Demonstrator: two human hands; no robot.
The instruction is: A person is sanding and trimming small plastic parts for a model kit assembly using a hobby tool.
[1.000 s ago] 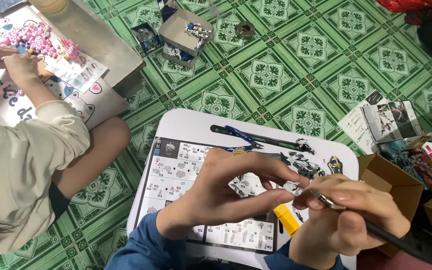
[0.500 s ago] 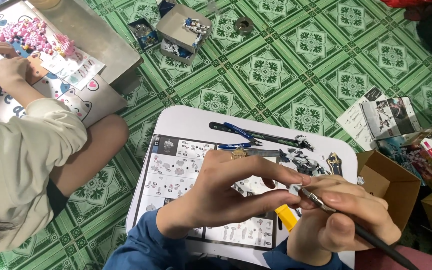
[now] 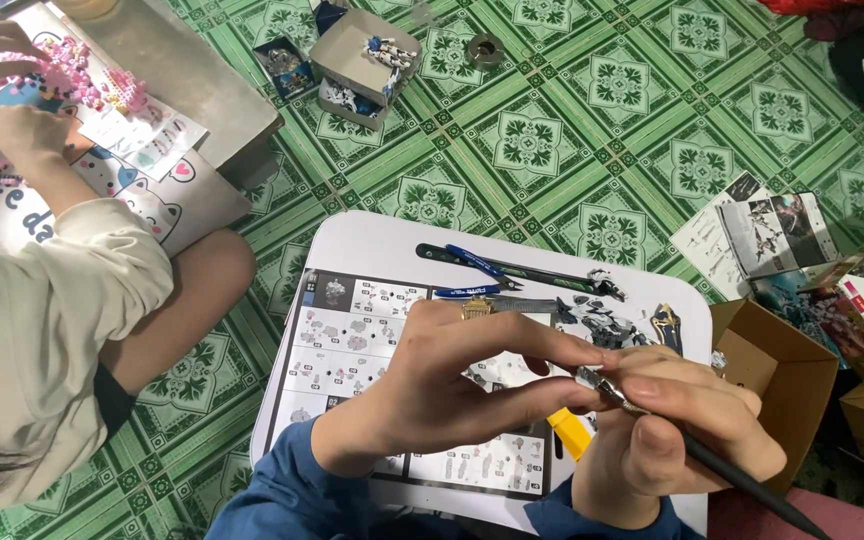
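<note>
Over white lap table [image 3: 372,240] — left hand [image 3: 452,385] pinching tiny model part [image 3: 584,378] (barely visible), right hand [image 3: 682,440] clamped on black hobby knife [image 3: 742,480]; mid-trimming, seemingly — needing steady, light strokes.

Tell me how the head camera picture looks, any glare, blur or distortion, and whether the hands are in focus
Head view: soft, even light, with faint glare on the metal tray at top left. The left hand, the right hand and the craft knife it holds are fairly sharp; the instruction sheet panels are too small to make out. Wide-angle distortion bends the green floor tiles toward the edges.
</note>
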